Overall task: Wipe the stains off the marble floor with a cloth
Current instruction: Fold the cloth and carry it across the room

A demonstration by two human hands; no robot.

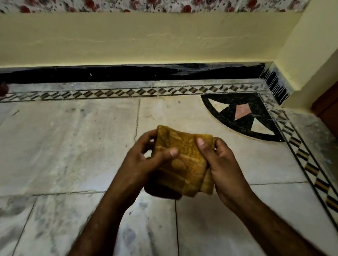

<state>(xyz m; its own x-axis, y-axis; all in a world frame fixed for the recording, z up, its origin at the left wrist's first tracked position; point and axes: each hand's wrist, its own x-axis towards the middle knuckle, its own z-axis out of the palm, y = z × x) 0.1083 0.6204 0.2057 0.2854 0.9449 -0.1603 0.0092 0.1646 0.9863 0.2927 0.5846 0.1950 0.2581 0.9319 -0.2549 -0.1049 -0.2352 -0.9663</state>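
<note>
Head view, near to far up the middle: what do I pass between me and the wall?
Grey-smudged marble floor → yellow cloth gripped by left hand and right hand → diamond-pattern border strip → black skirting → cream wall → floral-print covering.

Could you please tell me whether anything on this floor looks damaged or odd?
A thin crack runs down the marble floor beyond the cloth. Grey smudges mark the near-left slabs, and pale streaks run down the black skirting.
</note>
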